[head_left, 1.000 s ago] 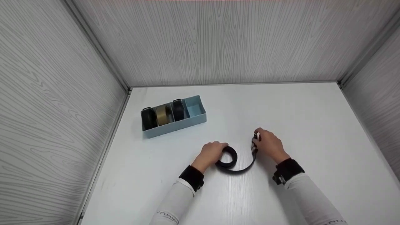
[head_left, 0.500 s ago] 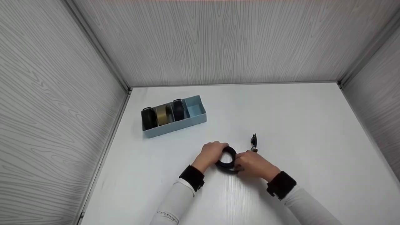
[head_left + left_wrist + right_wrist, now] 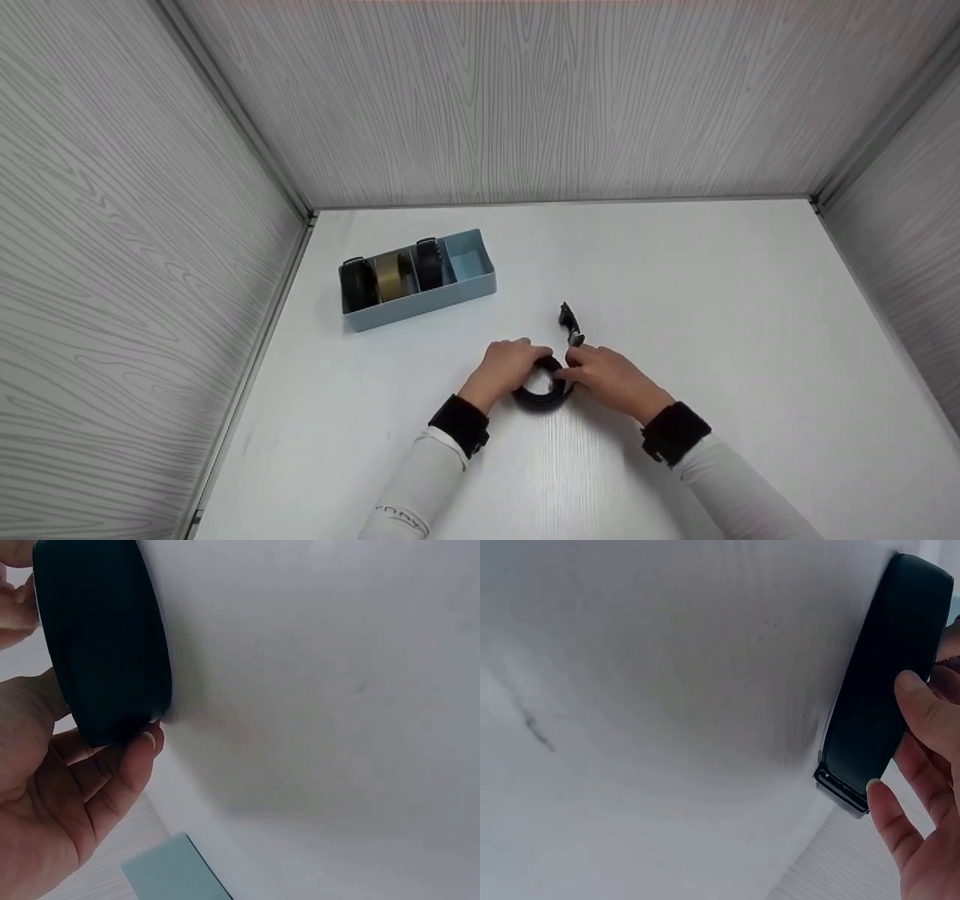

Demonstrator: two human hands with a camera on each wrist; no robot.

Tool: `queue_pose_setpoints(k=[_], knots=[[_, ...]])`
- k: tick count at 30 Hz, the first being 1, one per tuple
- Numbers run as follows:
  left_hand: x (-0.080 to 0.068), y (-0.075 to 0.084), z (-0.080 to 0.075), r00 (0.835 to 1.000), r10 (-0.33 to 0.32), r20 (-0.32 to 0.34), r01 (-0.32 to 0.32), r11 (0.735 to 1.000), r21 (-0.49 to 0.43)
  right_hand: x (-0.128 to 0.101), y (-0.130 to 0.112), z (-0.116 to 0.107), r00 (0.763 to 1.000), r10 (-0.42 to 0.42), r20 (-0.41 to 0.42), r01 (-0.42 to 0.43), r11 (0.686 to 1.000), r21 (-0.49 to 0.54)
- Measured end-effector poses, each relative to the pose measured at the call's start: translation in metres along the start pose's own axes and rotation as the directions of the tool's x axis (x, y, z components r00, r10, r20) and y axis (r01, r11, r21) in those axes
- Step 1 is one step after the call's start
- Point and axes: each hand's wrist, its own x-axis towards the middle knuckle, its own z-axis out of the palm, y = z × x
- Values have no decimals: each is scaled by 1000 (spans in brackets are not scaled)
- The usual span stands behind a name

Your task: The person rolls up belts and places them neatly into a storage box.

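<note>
A black belt [image 3: 534, 405] stands on its edge, wound into a coil, on the white table. Its buckle end [image 3: 571, 324] sticks out from the coil toward the far wall. My left hand [image 3: 507, 369] grips the coil's left side, thumb and fingers around the strap. On the other side, my right hand [image 3: 619, 384] pinches the strap between thumb and fingers, just short of the buckle end. The right wrist view shows the thumb pressed on the belt's outer face [image 3: 889, 675] and a metal piece [image 3: 841, 791] at its end.
Behind and left of the hands sits a light blue divided box [image 3: 424, 304]. In its compartments stand a rolled black belt [image 3: 358, 285], a tan one [image 3: 389, 277] and a dark one [image 3: 429, 266]. Grey wood-grain walls [image 3: 555, 105] enclose the table.
My right hand has left the buckle, moved left to the coil and taken the strap. The loose tail now lies against the coil, and the buckle end has swung left. My left hand stays put.
</note>
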Motion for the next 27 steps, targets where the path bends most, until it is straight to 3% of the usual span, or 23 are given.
queue_pose_setpoints(k=[4, 7, 13, 20, 23, 27], knots=[[-1, -1, 2, 1000, 16, -15, -16, 1000, 7, 2, 0, 3, 1000, 13, 15, -14, 999, 41], [-1, -2, 4, 1000, -10, -14, 10, 1000, -14, 4, 0, 3, 999, 22, 34, -24, 998, 64], [-2, -6, 6, 988, -151, -20, 147, 980, -133, 7, -1, 6, 999, 36, 39, -38, 997, 63], [0, 2, 8, 946, -324, 2, 316, 922, -226, 9, -7, 9, 998, 46, 32, -43, 995, -95], [1, 5, 8, 942, -335, -8, 325, 919, -224, 9, -7, 10, 998, 45, 32, -40, 990, -138], [4, 5, 7, 960, -280, 3, 275, 941, -197, 5, -3, 10, 999, 32, 23, -29, 993, -117]])
